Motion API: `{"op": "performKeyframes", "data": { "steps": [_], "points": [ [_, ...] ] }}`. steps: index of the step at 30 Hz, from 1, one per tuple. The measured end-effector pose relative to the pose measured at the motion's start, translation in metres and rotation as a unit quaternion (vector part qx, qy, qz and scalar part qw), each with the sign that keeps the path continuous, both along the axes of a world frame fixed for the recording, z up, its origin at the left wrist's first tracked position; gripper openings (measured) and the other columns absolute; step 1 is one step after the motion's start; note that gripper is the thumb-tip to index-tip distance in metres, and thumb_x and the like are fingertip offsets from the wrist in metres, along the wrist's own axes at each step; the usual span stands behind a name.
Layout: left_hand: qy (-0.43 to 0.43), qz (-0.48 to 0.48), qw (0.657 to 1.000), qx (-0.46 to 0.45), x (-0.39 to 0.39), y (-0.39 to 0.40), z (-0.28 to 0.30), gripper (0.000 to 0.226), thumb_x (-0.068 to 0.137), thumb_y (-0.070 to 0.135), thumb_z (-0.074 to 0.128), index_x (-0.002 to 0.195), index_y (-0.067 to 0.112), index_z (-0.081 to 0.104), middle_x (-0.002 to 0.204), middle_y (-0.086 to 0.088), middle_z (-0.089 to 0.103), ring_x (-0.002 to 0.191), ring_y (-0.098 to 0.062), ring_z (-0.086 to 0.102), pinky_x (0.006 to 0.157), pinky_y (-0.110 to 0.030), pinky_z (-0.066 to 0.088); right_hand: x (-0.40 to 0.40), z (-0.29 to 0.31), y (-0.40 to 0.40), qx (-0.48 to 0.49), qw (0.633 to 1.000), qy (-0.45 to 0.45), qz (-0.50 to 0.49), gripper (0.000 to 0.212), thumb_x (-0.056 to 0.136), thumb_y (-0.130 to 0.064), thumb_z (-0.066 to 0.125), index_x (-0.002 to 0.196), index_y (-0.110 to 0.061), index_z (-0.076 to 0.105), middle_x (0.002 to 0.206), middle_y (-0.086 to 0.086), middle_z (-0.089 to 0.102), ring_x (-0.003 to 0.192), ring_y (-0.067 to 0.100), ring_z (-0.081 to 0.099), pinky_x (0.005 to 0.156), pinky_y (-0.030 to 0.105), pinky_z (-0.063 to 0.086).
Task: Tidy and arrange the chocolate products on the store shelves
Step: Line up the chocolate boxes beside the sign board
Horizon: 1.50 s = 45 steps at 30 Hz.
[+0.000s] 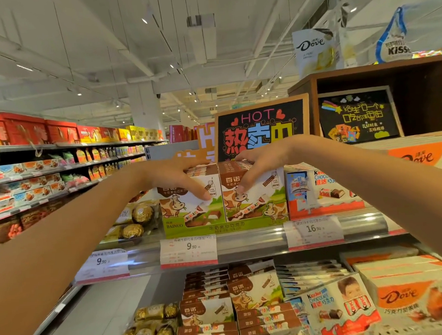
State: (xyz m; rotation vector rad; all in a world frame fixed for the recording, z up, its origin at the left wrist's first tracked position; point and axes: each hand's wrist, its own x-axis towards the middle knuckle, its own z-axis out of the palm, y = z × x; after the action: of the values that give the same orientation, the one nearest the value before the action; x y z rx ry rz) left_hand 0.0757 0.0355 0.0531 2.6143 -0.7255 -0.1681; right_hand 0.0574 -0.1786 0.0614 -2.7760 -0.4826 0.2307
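Both hands grasp cow-printed chocolate boxes on the upper shelf [244,245]: the left hand [174,178] clasps the left stack [191,207]; the right hand [258,165] clasps the right stack [255,204]; Kinder boxes [323,190] stand just right; gold-wrapped chocolates [138,220] sit left.

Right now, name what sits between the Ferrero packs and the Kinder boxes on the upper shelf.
Head view: two Bainuo cow-print chocolate boxes side by side, both hands gripping them.
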Motion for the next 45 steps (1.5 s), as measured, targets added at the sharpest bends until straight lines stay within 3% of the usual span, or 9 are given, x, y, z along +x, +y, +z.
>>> {"op": "performKeyframes", "data": {
  "steps": [6, 10, 15, 22, 25, 31, 35, 38, 45],
  "points": [
    [-0.008, -0.006, 1.0, -0.026, 0.002, 0.003, -0.001, 0.069, 0.068, 0.033, 0.08, 0.126, 0.04, 0.042, 0.112, 0.008, 0.059, 0.097, -0.008, 0.059, 0.077, -0.022, 0.046, 0.002, -0.007, -0.002, 0.038, 0.999, -0.037, -0.011, 0.086, 0.066, -0.047, 0.075, 0.137, -0.018, 0.035, 0.132, -0.001, 0.048, 0.12, 0.017, 0.046, 0.104, 0.033, 0.036],
    [0.004, -0.001, 0.999, -0.041, 0.004, 0.003, 0.003, 0.077, 0.056, 0.035, 0.085, 0.124, 0.04, 0.048, 0.109, 0.006, 0.062, 0.09, -0.013, 0.066, 0.069, -0.023, 0.051, 0.002, -0.004, 0.001, 0.024, 0.998, -0.059, -0.019, 0.092, 0.054, -0.056, 0.069, 0.133, -0.018, 0.042, 0.123, -0.006, 0.049, 0.118, 0.015, 0.046, 0.102, 0.032, 0.036],
    [-0.015, -0.006, 1.0, -0.024, 0.008, 0.001, 0.001, 0.058, 0.072, 0.022, 0.077, 0.119, 0.042, 0.049, 0.101, 0.012, 0.064, 0.077, -0.003, 0.066, 0.063, -0.016, 0.047, 0.007, -0.004, -0.003, -0.003, 0.998, -0.052, -0.02, 0.084, 0.073, -0.051, 0.069, 0.14, -0.018, 0.033, 0.131, -0.004, 0.043, 0.126, 0.016, 0.038, 0.108, 0.033, 0.03],
    [-0.084, -0.036, 0.988, 0.124, 0.003, -0.02, 0.015, 0.111, 0.04, 0.081, 0.064, 0.138, 0.04, 0.033, 0.136, 0.017, 0.037, 0.122, -0.008, 0.038, 0.101, -0.026, 0.031, -0.012, 0.018, -0.038, 0.037, 0.999, -0.001, -0.022, 0.106, 0.064, -0.068, 0.061, 0.149, -0.031, 0.008, 0.158, -0.008, 0.005, 0.145, 0.018, 0.002, 0.115, 0.043, 0.003],
    [-0.081, -0.091, 0.99, 0.073, -0.002, -0.05, 0.011, 0.093, 0.055, 0.073, 0.068, 0.135, 0.037, 0.038, 0.123, 0.018, 0.045, 0.115, -0.006, 0.044, 0.085, -0.013, 0.035, -0.015, 0.026, -0.067, -0.046, 0.997, 0.03, -0.05, 0.133, 0.041, -0.073, 0.074, 0.148, -0.034, 0.006, 0.158, -0.009, 0.002, 0.145, 0.017, -0.001, 0.115, 0.044, 0.003],
    [-0.09, -0.123, 0.987, 0.056, 0.001, -0.088, 0.004, 0.062, 0.076, 0.04, 0.07, 0.132, 0.031, 0.046, 0.105, 0.016, 0.061, 0.093, -0.004, 0.062, 0.078, -0.022, 0.051, -0.009, 0.002, -0.087, -0.118, 0.985, 0.05, -0.115, 0.131, 0.045, -0.057, 0.081, 0.149, -0.024, 0.01, 0.156, 0.0, 0.018, 0.141, 0.023, 0.022, 0.113, 0.039, 0.023],
    [-0.109, -0.12, 0.986, 0.049, 0.004, -0.091, 0.003, 0.063, 0.077, 0.04, 0.07, 0.135, 0.031, 0.044, 0.102, 0.015, 0.061, 0.086, 0.001, 0.057, 0.068, -0.017, 0.044, -0.006, -0.008, -0.089, -0.072, 0.989, 0.015, -0.125, 0.091, 0.072, -0.033, 0.075, 0.146, -0.021, 0.023, 0.148, -0.001, 0.034, 0.132, 0.022, 0.039, 0.107, 0.036, 0.031],
    [-0.123, -0.109, 0.985, 0.049, 0.006, -0.093, 0.002, 0.071, 0.076, 0.041, 0.07, 0.139, 0.028, 0.041, 0.11, 0.01, 0.056, 0.094, -0.009, 0.054, 0.08, -0.024, 0.041, -0.007, -0.009, -0.089, -0.058, 0.99, 0.008, -0.13, 0.095, 0.066, -0.038, 0.079, 0.145, -0.025, 0.027, 0.142, -0.004, 0.042, 0.125, 0.02, 0.045, 0.108, 0.04, 0.035],
    [-0.148, -0.109, 0.982, 0.051, 0.006, -0.094, -0.001, 0.072, 0.077, 0.042, 0.069, 0.14, 0.026, 0.038, 0.117, 0.006, 0.057, 0.098, -0.009, 0.055, 0.076, -0.016, 0.043, -0.006, -0.012, -0.083, -0.069, 0.989, -0.009, -0.133, 0.13, 0.026, -0.068, 0.08, 0.141, -0.029, 0.033, 0.142, -0.005, 0.041, 0.128, 0.024, 0.043, 0.108, 0.047, 0.035]
  ]
}}
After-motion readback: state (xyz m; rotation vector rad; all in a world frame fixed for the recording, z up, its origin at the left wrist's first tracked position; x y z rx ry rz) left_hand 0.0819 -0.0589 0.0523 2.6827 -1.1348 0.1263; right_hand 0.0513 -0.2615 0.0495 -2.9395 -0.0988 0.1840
